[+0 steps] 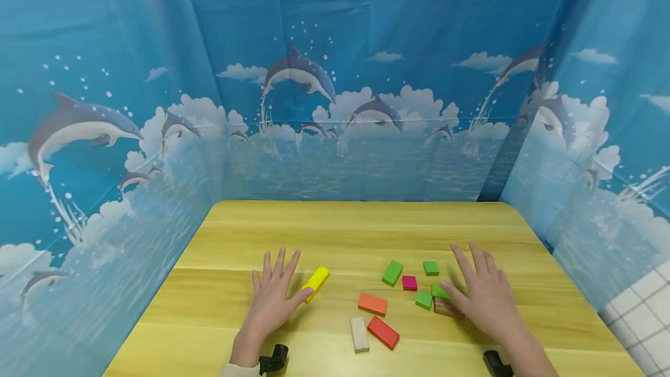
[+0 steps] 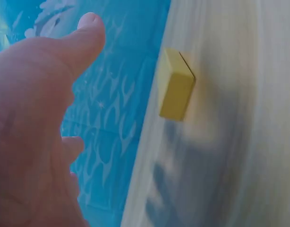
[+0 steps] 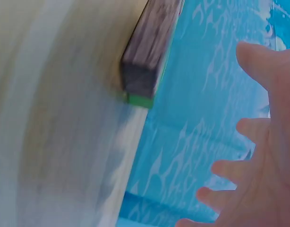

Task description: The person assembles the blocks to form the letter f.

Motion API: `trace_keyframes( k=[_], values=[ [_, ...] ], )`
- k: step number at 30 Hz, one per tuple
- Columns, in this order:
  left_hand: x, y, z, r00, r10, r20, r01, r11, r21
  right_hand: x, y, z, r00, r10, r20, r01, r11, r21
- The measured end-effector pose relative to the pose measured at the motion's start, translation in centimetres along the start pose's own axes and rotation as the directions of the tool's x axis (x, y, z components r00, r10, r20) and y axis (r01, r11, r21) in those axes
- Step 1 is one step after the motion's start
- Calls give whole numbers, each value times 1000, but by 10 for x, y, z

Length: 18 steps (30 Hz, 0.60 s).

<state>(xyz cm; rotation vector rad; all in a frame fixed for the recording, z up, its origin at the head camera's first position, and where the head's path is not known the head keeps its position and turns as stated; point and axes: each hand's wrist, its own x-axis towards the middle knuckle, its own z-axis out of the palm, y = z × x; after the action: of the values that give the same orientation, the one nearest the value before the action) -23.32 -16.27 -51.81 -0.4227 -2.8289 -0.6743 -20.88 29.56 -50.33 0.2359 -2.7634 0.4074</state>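
My left hand [image 1: 274,301] hovers with spread fingers beside a long yellow block [image 1: 318,281] at the left of the group. In the left wrist view the thumb is apart from that yellow block [image 2: 177,87]. On the right, my right hand [image 1: 484,295] is spread above the table, nearest to a brown wood-grain block [image 1: 445,306] and a green block [image 1: 438,291], both partly hidden by it. The right wrist view has the brown block [image 3: 152,52] with a bit of green block [image 3: 140,100] behind it, clear of the fingers. Neither hand holds anything.
Between the hands lie an orange block [image 1: 372,304], a red block [image 1: 383,332], a pale wooden block [image 1: 359,334], a magenta block [image 1: 409,283] and green blocks [image 1: 392,273]. A dolphin-print curtain [image 1: 335,162] surrounds the yellow wooden table [image 1: 335,226].
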Motion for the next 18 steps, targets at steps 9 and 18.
trace_keyframes(
  k=[9,18],
  values=[
    [2,23,-6,996,83,36,-79,993,-86,1,-19,-3,998,-62,14,62,998,26],
    [-6,39,-1,979,150,137,-132,983,-131,-5,-39,-1,991,-125,44,120,988,95]
  ],
)
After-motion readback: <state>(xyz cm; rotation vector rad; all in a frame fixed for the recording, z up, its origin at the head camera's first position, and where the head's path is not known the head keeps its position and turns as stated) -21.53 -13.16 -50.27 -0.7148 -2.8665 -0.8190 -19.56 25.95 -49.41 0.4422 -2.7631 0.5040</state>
